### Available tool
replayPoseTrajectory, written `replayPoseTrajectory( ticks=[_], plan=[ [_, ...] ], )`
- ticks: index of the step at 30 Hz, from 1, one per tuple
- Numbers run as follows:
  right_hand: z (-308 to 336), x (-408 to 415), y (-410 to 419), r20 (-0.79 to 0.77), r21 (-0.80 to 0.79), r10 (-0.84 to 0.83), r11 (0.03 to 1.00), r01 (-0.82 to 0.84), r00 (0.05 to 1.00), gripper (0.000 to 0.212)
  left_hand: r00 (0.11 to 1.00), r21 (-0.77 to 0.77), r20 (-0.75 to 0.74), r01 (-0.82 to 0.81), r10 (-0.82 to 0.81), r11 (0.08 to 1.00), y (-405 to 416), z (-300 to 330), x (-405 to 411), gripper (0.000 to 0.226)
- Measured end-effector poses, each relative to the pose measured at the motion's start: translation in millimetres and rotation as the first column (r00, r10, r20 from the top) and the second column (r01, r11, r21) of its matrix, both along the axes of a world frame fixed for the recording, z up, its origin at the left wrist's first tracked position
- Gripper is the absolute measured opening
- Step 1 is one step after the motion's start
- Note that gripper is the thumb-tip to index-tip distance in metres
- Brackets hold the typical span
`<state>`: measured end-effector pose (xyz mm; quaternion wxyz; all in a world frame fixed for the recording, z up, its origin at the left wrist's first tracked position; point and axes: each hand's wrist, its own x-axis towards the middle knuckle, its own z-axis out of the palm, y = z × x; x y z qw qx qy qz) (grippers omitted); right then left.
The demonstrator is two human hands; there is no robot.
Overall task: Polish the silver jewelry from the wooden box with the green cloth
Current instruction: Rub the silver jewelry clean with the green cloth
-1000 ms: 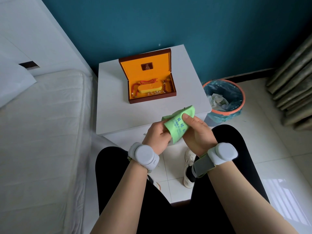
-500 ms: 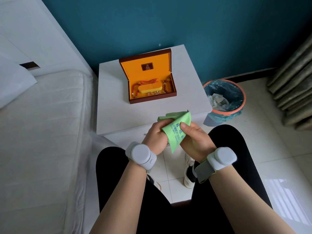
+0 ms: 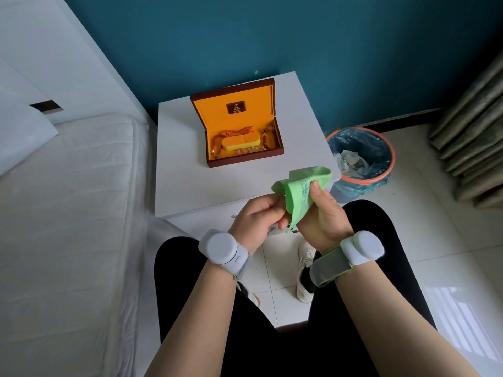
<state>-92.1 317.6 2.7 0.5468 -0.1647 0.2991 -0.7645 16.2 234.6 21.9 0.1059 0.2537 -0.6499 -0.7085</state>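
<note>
The wooden box (image 3: 245,159) stands open on the white nightstand (image 3: 185,186), its orange lining showing red and brown bead strings around a yellow cushion. In front of the nightstand's near edge I hold the green cloth (image 3: 302,191) between both hands. My right hand (image 3: 324,216) grips the cloth with the thumb pressed on its printed face. My left hand (image 3: 258,216) has its fingers curled against the cloth's left fold. Whatever jewelry is inside the cloth is hidden; no silver piece shows.
A bed with a white mattress (image 3: 68,213) runs along the left. A bin with a blue liner (image 3: 362,159) stands on the tiled floor right of the nightstand. Curtains (image 3: 473,131) hang at the far right. My knees and one shoe (image 3: 304,268) are below the hands.
The cloth's shape shifted as my hands rubbed: its top edge folded down, then opened up to the right again. Both hands stayed in front of the nightstand.
</note>
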Motion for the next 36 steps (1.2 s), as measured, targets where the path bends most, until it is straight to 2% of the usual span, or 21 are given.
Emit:
replayPoseTrajectory(
  ticks=[2,5,7,11,14,17,21,24,26,27,30,33,36],
  plan=[
    [0.1,0.3,0.4,0.012,-0.007,-0.007,1.0,0.007,1.0,0.055,1.0,0.007,-0.005,0.005,-0.005,1.0,0.7,-0.5,-1.0,0.024],
    [-2.8,3.9,1.3,-0.022,0.054,-0.008,0.999,0.009,1.0,0.054,0.998,0.021,0.0,-0.069,0.069,0.997,0.7,-0.1,-5.0,0.016],
    [-5.6,5.5,2.4,-0.045,0.09,-0.005,0.996,0.009,0.999,0.048,0.996,0.041,0.018,-0.093,0.092,0.995,-0.2,0.2,-6.7,0.021],
    [-4.8,5.7,3.1,-0.027,0.122,-0.014,0.992,0.017,1.0,0.052,0.994,0.024,0.056,-0.096,0.094,0.995,0.3,-0.5,-6.2,0.022],
    [-3.1,4.3,3.0,-0.043,0.127,-0.021,0.992,0.027,0.999,0.041,0.992,-0.015,0.066,-0.106,0.107,0.994,0.8,-0.2,-6.7,0.022],
    [-1.3,0.7,3.0,-0.017,0.072,-0.032,0.997,0.033,0.999,0.042,0.997,-0.079,0.052,-0.054,0.058,0.995,1.1,0.1,-6.0,0.015],
    [-3.6,-1.5,1.2,0.01,-0.023,-0.034,0.999,0.034,0.999,0.053,0.998,-0.12,0.064,-0.007,0.015,0.993,0.3,-1.9,-5.0,0.029],
    [-7.6,3.0,3.0,-0.034,-0.028,-0.019,0.999,0.018,0.999,0.038,0.994,-0.132,0.095,-0.032,0.045,0.991,0.6,0.9,-7.7,0.017],
    [-7.5,6.1,4.4,-0.087,-0.021,0.03,0.999,-0.032,0.996,0.031,0.991,-0.079,0.105,-0.072,0.08,0.994,0.3,2.3,-8.4,0.022],
    [-7.4,7.0,4.4,-0.097,-0.023,0.051,0.998,-0.054,0.994,0.032,0.991,-0.06,0.105,-0.078,0.084,0.995,0.2,2.0,-8.0,0.022],
    [-7.5,4.6,3.3,-0.072,0.06,0.033,0.998,-0.028,0.997,0.059,0.992,-0.061,0.088,-0.081,0.086,0.995,0.5,1.7,-6.6,0.022],
    [-6.0,1.1,2.8,-0.071,0.061,0.003,0.998,0.001,0.998,0.056,0.994,-0.097,0.078,-0.068,0.076,0.993,-1.6,-3.7,-6.4,0.02],
    [-4.1,-3.4,1.3,-0.038,0.018,-0.021,1.0,0.022,0.999,0.062,0.998,-0.099,0.059,-0.023,0.029,0.995,0.6,-4.5,-4.7,0.021]
  ],
)
